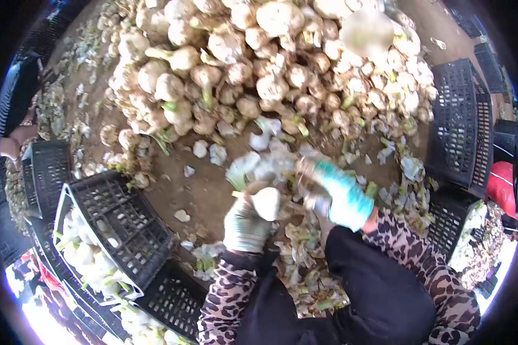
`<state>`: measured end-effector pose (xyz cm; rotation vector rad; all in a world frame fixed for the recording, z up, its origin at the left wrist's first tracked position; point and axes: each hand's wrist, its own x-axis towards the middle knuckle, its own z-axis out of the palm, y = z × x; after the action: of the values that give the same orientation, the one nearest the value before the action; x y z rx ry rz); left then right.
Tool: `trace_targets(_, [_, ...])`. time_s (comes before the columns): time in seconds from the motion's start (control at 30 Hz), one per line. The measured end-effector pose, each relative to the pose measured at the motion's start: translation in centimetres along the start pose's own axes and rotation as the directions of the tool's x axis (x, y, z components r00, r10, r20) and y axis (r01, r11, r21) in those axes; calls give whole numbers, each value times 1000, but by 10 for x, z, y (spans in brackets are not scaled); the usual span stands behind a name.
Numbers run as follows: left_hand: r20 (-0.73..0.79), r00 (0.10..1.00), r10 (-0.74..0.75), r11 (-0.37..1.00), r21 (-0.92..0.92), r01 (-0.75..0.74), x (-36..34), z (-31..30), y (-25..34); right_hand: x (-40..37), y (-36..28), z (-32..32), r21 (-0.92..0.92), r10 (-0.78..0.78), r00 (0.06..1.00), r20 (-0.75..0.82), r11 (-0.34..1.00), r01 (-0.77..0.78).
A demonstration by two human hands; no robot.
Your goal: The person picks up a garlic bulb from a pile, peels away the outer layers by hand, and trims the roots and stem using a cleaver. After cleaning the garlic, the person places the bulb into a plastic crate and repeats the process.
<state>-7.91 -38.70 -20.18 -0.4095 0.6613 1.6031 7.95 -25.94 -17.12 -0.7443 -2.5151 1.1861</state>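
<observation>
- My left hand (pixel 244 225), knit-gloved, is clamped on a smooth, round, white bulb (pixel 267 202).
- My right hand (pixel 344 196) is motion-blurred; I cannot tell its grip.

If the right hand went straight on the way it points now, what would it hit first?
Probably the leafy top of the bulb in the left hand: the right hand points toward it. Blur and unclear depth mean it might instead pass above, to the pile behind.

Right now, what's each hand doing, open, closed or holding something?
Left hand: closed on a white bulb.
Right hand: blurred, grip cannot be told.
</observation>
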Motion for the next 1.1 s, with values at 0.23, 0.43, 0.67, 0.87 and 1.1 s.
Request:
trace_targets(0.23, [41,980,193,506,852,-136,28,21,13,7,17,-35,449,330,944,29,839,-307])
trace_targets(0.43, [-109,745,658,373,907,-197,115,2,83,-136,168,-248,853,552,728,-406,515,85])
trace_targets(0.67, [-223,497,839,228,972,51,152,-16,88,-184,212,-285,742,697,382,-606,669,-43])
trace_targets(0.87, [-391,770,504,547,834,65,136,-36,92,1,49,-122,294,605,786,-131,781,-552])
trace_targets(1.1, [-266,964,6,495,838,228,70,-18,-28,25,18,7,2,109,992,55,994,-110])
